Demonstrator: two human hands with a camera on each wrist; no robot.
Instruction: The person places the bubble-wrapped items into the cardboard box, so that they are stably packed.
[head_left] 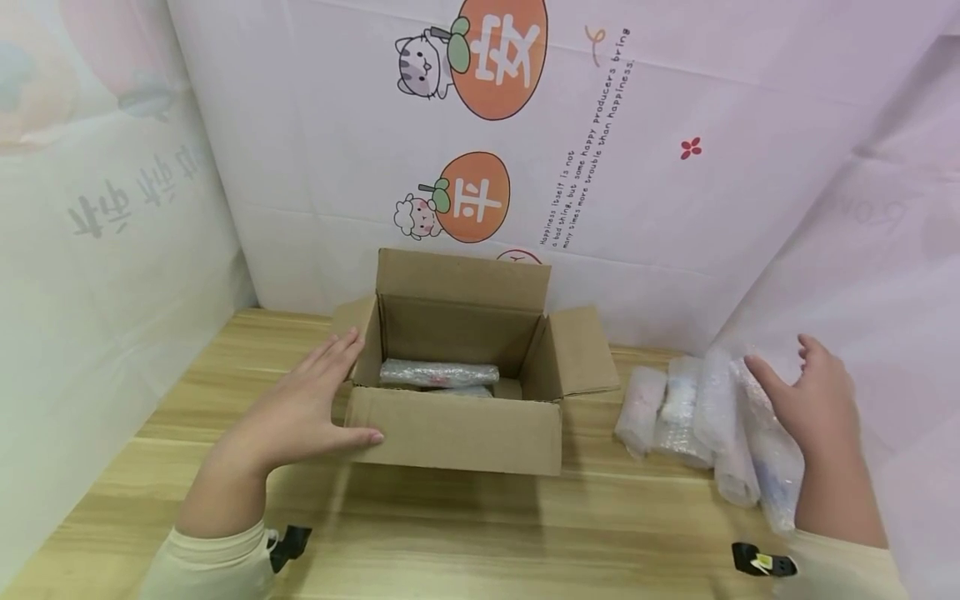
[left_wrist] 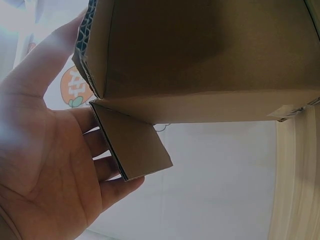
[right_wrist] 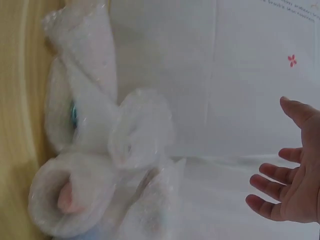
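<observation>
An open cardboard box (head_left: 457, 429) stands on the table with its flaps folded outward. Inside it lies a bubble-wrapped roll (head_left: 438, 372), with part of another wrapped item below. My left hand (head_left: 307, 408) rests against the box's left side, fingers straight along the left flap (left_wrist: 132, 145) and thumb at the front flap. Over at the right, my right hand (head_left: 813, 400) hovers by a pile of bubble-wrapped rolls (head_left: 716, 408), fingers relaxed and holding nothing. In the right wrist view, that hand (right_wrist: 295, 175) is apart from the wrapped rolls (right_wrist: 75, 195).
The wood-grain table (head_left: 450, 533) extends in front of the box. A white printed cloth (head_left: 322, 167) hangs behind it, and more cloth closes off the left and right sides. A black strap piece (head_left: 291, 547) sits at the left cuff.
</observation>
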